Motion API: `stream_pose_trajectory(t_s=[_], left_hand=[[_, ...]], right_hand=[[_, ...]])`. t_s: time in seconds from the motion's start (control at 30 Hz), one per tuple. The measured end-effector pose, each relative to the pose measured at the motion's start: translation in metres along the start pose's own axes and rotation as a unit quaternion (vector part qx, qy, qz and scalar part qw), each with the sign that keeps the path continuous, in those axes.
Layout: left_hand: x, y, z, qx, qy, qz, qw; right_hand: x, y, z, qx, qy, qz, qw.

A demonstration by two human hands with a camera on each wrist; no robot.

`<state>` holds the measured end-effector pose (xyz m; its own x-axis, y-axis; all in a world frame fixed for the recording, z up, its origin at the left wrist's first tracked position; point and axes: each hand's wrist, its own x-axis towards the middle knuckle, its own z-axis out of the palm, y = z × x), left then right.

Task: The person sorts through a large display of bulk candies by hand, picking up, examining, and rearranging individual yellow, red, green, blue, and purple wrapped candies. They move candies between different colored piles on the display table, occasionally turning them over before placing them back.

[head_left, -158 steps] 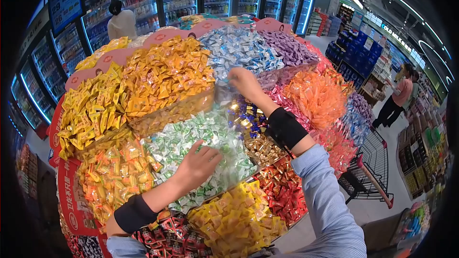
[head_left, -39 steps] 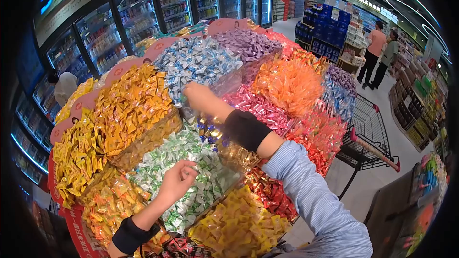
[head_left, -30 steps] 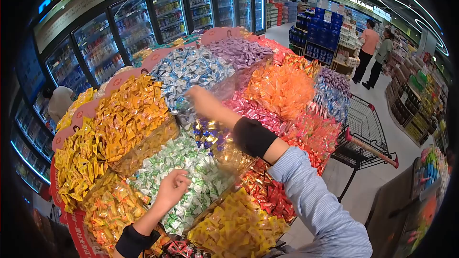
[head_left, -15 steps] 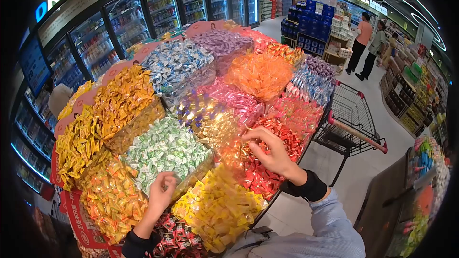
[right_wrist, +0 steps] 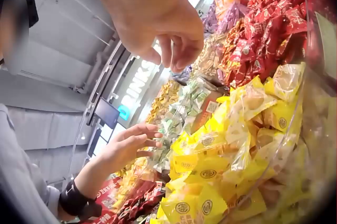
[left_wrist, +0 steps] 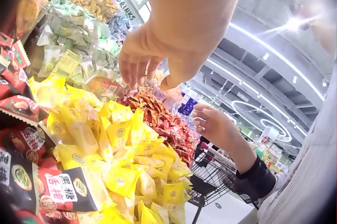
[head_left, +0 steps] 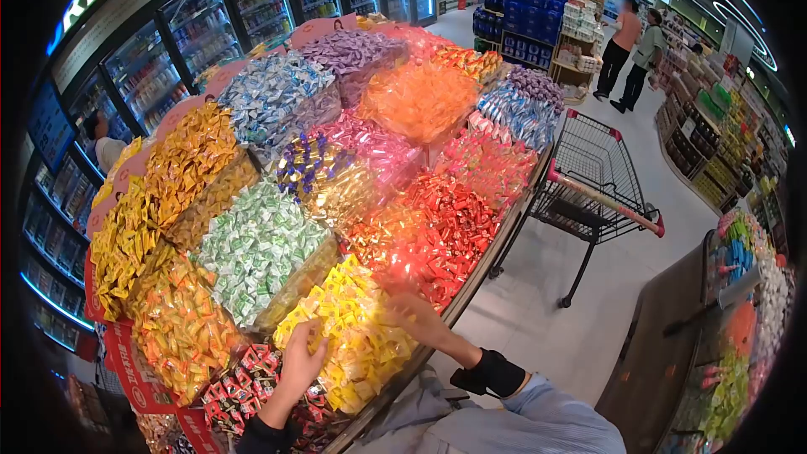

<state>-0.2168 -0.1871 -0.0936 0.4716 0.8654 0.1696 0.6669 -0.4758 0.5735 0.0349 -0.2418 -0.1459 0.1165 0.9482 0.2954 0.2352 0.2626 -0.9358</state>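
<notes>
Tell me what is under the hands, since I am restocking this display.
Yellow-wrapped candies, heaped below the left hand and right hand. The heap's deeper layers are covered.

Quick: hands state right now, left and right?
Left hand: open, fingers loose over the yellow candies, holding nothing.
Right hand: open, nothing seen in it.

Your yellow candies (head_left: pixel 357 332) are small, pillow-shaped sweets in glossy bright-yellow wrappers, each with a round logo on its face. They're heaped loose and lie every which way, some flat and some on edge, mounded against the clear bin wall (right_wrist: pixel 316 145). The heap sits at the near edge of the display. The red candies (head_left: pixel 437 227) are just beyond it to the right, the green-and-white candies (head_left: pixel 252 244) just beyond to the left.
</notes>
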Motion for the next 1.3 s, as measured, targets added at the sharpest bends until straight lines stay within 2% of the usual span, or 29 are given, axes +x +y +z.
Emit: stream_pose_trajectory(t_s=[0.2, 0.33, 0.43, 0.5, 0.57, 0.6, 0.67, 0.8, 0.9, 1.0, 1.1, 1.23, 1.3], left_hand=[[-0.011, 0.006, 0.004, -0.042, -0.027, -0.012, 0.999], [-0.019, -0.008, 0.010, -0.058, -0.038, -0.003, 0.998], [-0.024, -0.011, 0.011, -0.088, -0.049, -0.012, 0.995], [-0.029, -0.014, 0.010, -0.083, -0.038, 0.022, 0.996], [-0.032, -0.015, 0.008, -0.088, -0.037, 0.036, 0.995], [-0.034, -0.018, 0.010, -0.106, -0.047, 0.018, 0.993], [-0.037, -0.024, 0.010, -0.098, -0.044, 0.046, 0.993], [-0.039, -0.019, 0.009, -0.121, -0.035, 0.065, 0.990], [-0.035, -0.017, 0.009, -0.118, -0.028, 0.070, 0.990], [-0.026, -0.006, 0.011, -0.131, -0.033, 0.035, 0.990], [-0.005, 0.009, 0.018, -0.120, -0.031, 0.056, 0.991], [0.042, 0.050, 0.038, -0.121, -0.030, 0.081, 0.989], [0.073, 0.073, 0.054, -0.118, -0.020, 0.114, 0.986]], right_hand=[[-0.016, 0.004, 0.012, -0.005, 0.008, 0.033, 0.999], [-0.031, 0.005, 0.027, -0.010, 0.018, 0.037, 0.999], [-0.040, -0.002, 0.038, -0.025, 0.003, 0.074, 0.997], [-0.045, -0.010, 0.044, -0.048, 0.002, 0.099, 0.994], [-0.047, -0.015, 0.050, -0.041, 0.027, 0.099, 0.994], [-0.047, -0.016, 0.051, -0.034, 0.033, 0.092, 0.995], [-0.052, -0.017, 0.053, -0.019, 0.044, 0.082, 0.995], [-0.054, -0.029, 0.046, -0.033, 0.023, 0.108, 0.993], [-0.047, -0.033, 0.037, -0.029, 0.021, 0.120, 0.992], [-0.042, -0.026, 0.022, -0.019, 0.026, 0.110, 0.993], [-0.029, -0.011, -0.002, -0.024, 0.045, 0.093, 0.994], [-0.005, 0.020, -0.053, 0.095, 0.061, 0.104, 0.988], [0.008, 0.031, -0.088, 0.083, 0.067, 0.104, 0.989]])
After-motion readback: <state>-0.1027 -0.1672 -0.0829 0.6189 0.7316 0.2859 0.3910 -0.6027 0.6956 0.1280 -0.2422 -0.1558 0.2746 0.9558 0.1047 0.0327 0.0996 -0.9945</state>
